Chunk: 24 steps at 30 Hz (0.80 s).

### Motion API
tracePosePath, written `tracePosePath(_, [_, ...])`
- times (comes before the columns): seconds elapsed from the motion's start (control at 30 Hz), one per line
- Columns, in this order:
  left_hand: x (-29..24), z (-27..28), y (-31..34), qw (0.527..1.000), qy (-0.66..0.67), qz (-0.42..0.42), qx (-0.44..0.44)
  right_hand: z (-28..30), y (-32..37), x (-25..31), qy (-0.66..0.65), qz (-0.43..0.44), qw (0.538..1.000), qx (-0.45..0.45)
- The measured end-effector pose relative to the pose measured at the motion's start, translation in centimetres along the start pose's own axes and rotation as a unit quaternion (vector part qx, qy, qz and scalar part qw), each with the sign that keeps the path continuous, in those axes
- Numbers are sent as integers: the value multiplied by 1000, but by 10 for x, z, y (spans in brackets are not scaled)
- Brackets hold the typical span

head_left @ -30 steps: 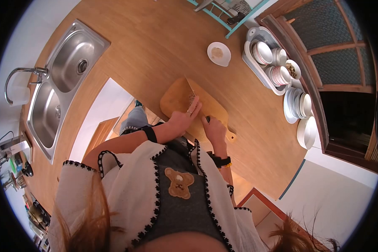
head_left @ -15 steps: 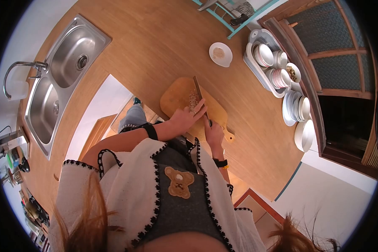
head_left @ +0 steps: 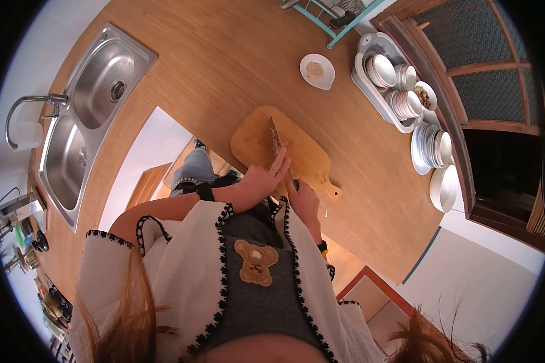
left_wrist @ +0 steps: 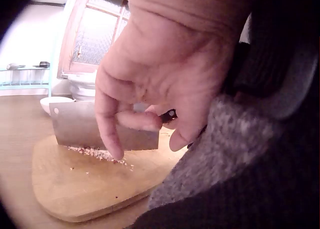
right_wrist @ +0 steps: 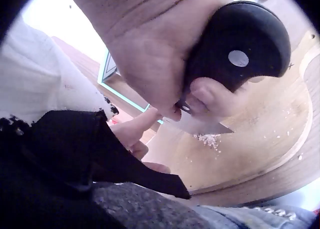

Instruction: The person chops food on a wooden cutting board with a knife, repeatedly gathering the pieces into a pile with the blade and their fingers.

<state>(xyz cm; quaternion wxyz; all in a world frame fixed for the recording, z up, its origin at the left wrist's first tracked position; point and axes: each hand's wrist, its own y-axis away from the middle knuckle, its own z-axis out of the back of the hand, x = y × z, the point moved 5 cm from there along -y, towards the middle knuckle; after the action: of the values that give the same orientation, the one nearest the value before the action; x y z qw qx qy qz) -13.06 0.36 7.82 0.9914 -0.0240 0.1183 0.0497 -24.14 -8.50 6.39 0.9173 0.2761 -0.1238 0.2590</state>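
Observation:
My right hand grips the black handle of a cleaver. In the left wrist view, the cleaver's broad blade stands on edge on a wooden cutting board. Finely chopped pinkish-white bits lie along the foot of the blade. My left hand is beside the cleaver, its index and middle fingers stretched toward the blade. From the left wrist, one fingertip comes down right at the bits and overlaps the blade. The other fingers are loosely bent.
Beyond the board sits a white bowl with a pale substance inside. To the right are a dish rack with stacked bowls, stacked plates and a large white bowl. A double sink is set in the counter at left.
The cleaver blade swung right, baring the bits on its left, and now stands further left again, over them. My left hand has drawn slightly back toward the body.

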Motion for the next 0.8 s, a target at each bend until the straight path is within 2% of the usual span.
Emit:
tracePosePath(0.07, [0, 4, 0, 1000, 13, -1, 20, -3, 1, 2, -49, -19, 999, 11])
tracePosePath(0.2, [1, 0, -2, 998, 35, -17, 48, -14, -1, 5, -64, -50, 997, -5])
tracePosePath(0.27, [1, -5, -2, 989, -6, -3, 145, -11, -2, 9, -15, -48, 999, -2])
tracePosePath(0.4, [2, -3, -5, 991, -52, 6, 122, -12, -6, 10, -21, -44, 998, 29])
tracePosePath(0.47, [4, -11, -5, 977, -32, 12, 211, -11, -7, 9, -26, -38, 999, -25])
tracePosePath(0.6, [5, -11, -5, 985, -69, 23, 157, -7, -16, 6, 16, -22, 999, 25])
tracePosePath(0.67, [6, -10, -7, 996, -80, 22, 37, -9, -19, 5, 21, -30, 999, -8])
tracePosePath(0.8, [9, -7, -6, 994, -85, 36, 66, -4, -28, 7, 46, -12, 998, 32])
